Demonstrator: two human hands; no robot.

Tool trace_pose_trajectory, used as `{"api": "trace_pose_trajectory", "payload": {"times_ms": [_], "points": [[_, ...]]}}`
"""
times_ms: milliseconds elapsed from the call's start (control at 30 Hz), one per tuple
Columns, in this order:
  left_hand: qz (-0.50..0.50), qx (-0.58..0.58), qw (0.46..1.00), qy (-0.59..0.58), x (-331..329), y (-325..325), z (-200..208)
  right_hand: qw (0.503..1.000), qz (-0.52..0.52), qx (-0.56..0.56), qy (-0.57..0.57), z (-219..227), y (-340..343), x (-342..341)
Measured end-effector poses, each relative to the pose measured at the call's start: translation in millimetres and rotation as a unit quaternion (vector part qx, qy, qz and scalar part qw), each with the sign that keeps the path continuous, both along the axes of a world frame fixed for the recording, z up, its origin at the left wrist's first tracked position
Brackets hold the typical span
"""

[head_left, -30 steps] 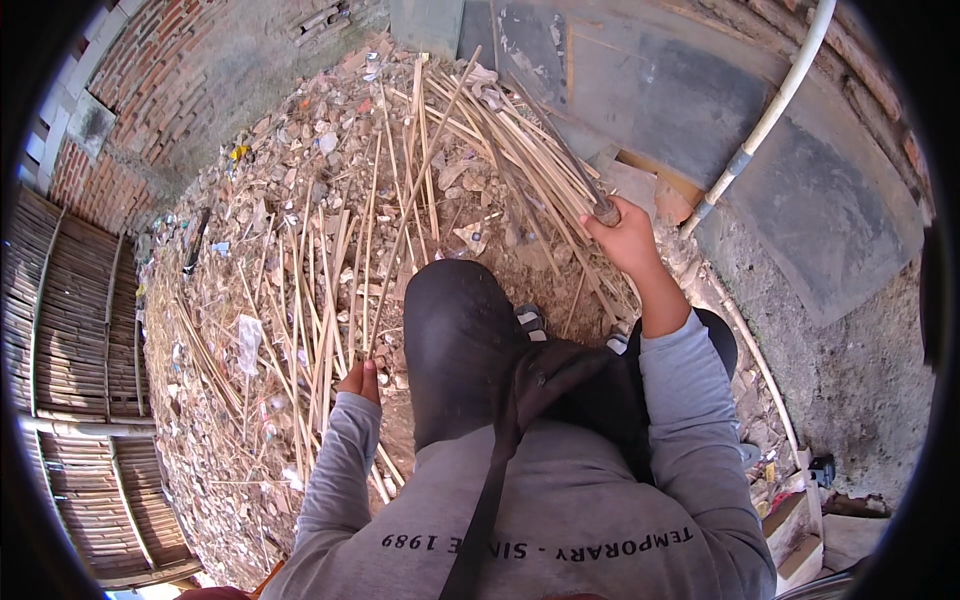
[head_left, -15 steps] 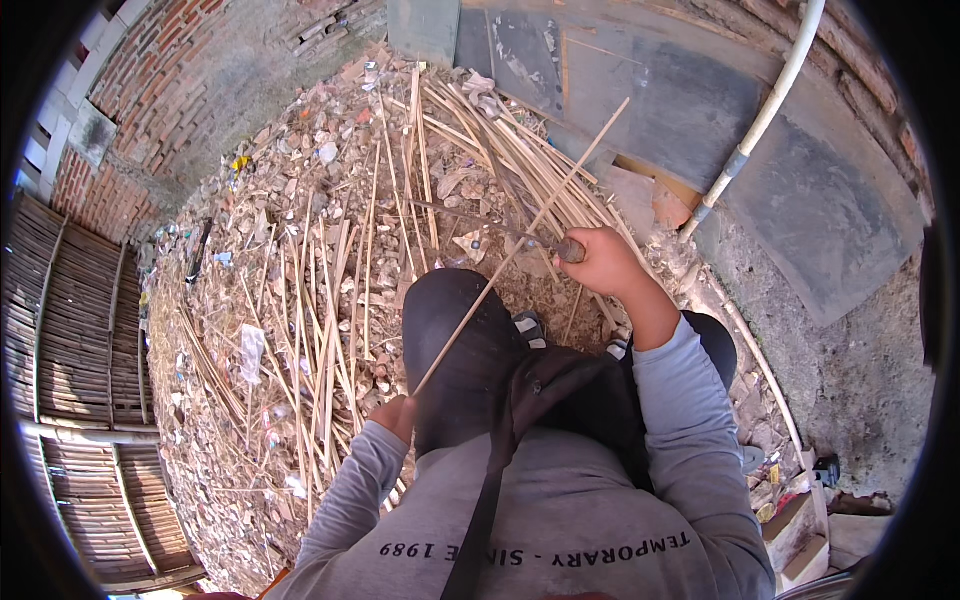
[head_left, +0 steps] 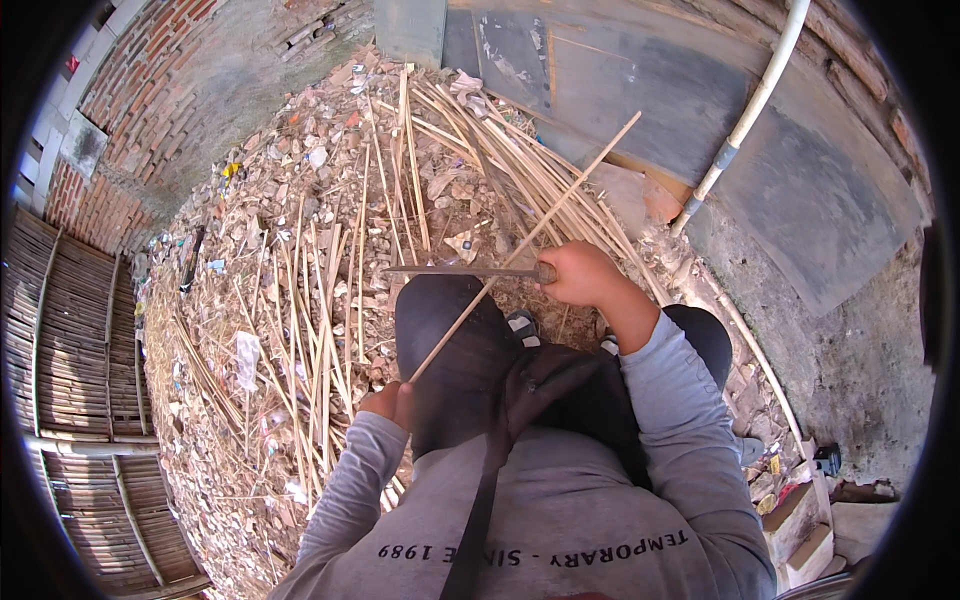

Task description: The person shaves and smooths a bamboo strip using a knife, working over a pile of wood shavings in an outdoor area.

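Note:
My left hand (head_left: 388,403) is closed around the lower end of a long thin bamboo strip (head_left: 580,183), beside my left knee. From there the strip slants up and to the right, past my knee. In my right hand (head_left: 583,274) is the round handle of a knife (head_left: 460,270), gripped in a closed fist. Its long, narrow, dark blade points left and lies across the strip just above my knee. Blade and strip appear to touch where they cross; the exact contact is too small to make out.
Bamboo strips (head_left: 500,150) lie piled ahead, and more strips (head_left: 325,320) are scattered at left on rubble-strewn ground (head_left: 270,210). Dark flat panels (head_left: 640,90) and a pale pipe (head_left: 745,125) stand at right. A bamboo slat wall (head_left: 75,330) closes the left side.
My right hand has moved a little down and left, bringing the knife lower along the strip toward my knee. My left hand has shifted slightly up and left, still holding the strip.

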State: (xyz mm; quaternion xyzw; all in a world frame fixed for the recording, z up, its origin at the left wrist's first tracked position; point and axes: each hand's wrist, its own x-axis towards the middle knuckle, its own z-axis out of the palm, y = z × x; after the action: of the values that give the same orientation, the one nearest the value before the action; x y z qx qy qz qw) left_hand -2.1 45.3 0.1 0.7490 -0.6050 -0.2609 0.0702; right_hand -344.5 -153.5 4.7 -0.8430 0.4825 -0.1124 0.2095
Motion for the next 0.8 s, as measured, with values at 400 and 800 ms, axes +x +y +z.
{"api": "trace_pose_trajectory", "payload": {"times_ms": [400,800], "points": [[-0.011,0.003,0.996,-0.084,-11,-6,-2,0.981,-0.192,0.017,-0.013,-14,-12,-7],[-0.050,-0.013,0.998,0.022,13,-11,-15,0.991,-0.132,-0.027,0.025,-12,6,21]]}}
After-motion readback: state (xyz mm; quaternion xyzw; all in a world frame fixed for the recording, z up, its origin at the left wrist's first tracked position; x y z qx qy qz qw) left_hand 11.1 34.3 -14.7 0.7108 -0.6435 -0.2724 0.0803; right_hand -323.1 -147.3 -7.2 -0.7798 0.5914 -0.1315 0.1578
